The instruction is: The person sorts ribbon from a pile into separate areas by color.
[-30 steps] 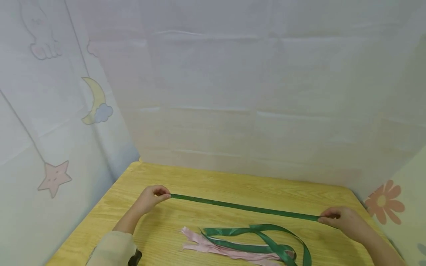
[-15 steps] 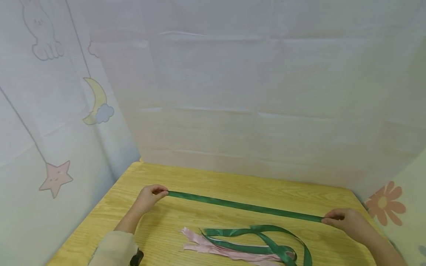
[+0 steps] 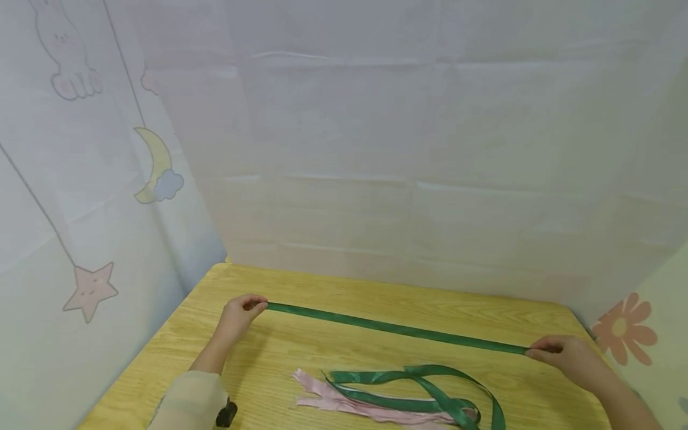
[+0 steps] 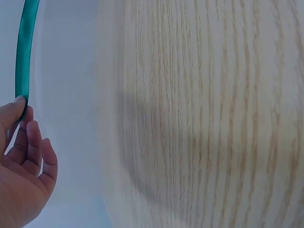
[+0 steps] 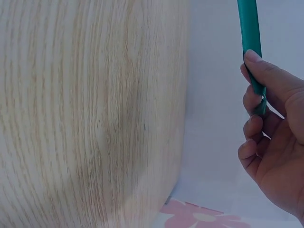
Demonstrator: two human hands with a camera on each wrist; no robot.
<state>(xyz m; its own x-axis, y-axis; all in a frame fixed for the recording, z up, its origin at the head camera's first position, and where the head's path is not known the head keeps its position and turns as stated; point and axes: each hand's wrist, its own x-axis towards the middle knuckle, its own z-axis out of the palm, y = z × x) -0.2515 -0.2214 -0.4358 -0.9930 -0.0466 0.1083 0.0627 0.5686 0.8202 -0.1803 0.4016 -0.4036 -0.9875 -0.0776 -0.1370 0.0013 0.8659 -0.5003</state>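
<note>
Wood-grained table (image 3: 301, 286), yellowish in the head view, rounded far corners, beneath both grips. Beyond them, a pale backdrop (image 3: 344, 149) with fold creases; off the left grip's outer side, a printed star (image 3: 90, 291) and moon (image 3: 154, 164); off the right's, a coral flower print (image 3: 620, 327). Left hand (image 3: 240, 316) and right hand (image 3: 567, 358) each pinch a flat, satiny green ribbon (image 3: 396, 329) near its ends, stretched nearly straight between them, above the table. Closer to the wearer than either grip: frayed pink strips (image 3: 371, 411), looped green lengths (image 3: 438, 391).

wooden table (image 3: 543, 391) | pale backdrop (image 3: 344, 131) | printed pink star (image 3: 90, 291) | yellow moon (image 3: 159, 154) | flower (image 3: 620, 327)
</note>
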